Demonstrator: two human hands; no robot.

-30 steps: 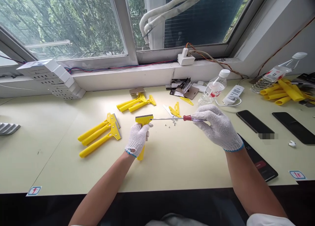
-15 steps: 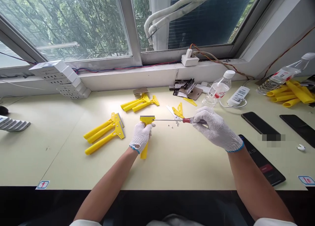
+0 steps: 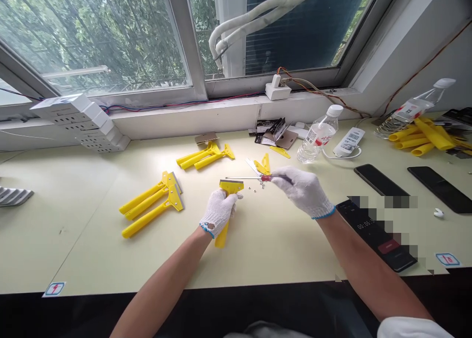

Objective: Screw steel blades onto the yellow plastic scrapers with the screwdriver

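My left hand point(image 3: 218, 210), in a white knit glove, is closed around a yellow scraper point(image 3: 231, 186), its blade edge facing away from me. In my gloved right hand point(image 3: 300, 188) is a screwdriver point(image 3: 265, 178) with a red and clear handle. Its thin shaft points left and lies just beyond the scraper's head; whether the two touch I cannot tell. Small screws or nuts point(image 3: 254, 190) lie between the hands. Beyond them are loose yellow plastic pieces point(image 3: 262, 166) and a pale flat strip point(image 3: 252, 167).
Yellow scrapers point(image 3: 147, 209) lie to the left, with more yellow handled tools point(image 3: 206, 155) further back. To the right are a water bottle point(image 3: 317, 134), a power strip point(image 3: 348, 142), phones point(image 3: 379, 178) and yellow tubes point(image 3: 424, 136). White boxes point(image 3: 83, 122) stand stacked by the window.
The screwdriver tip has left the scraper's side and now sits beyond its head. My right hand has moved left, while the scraper has shifted slightly right and nearer to me.
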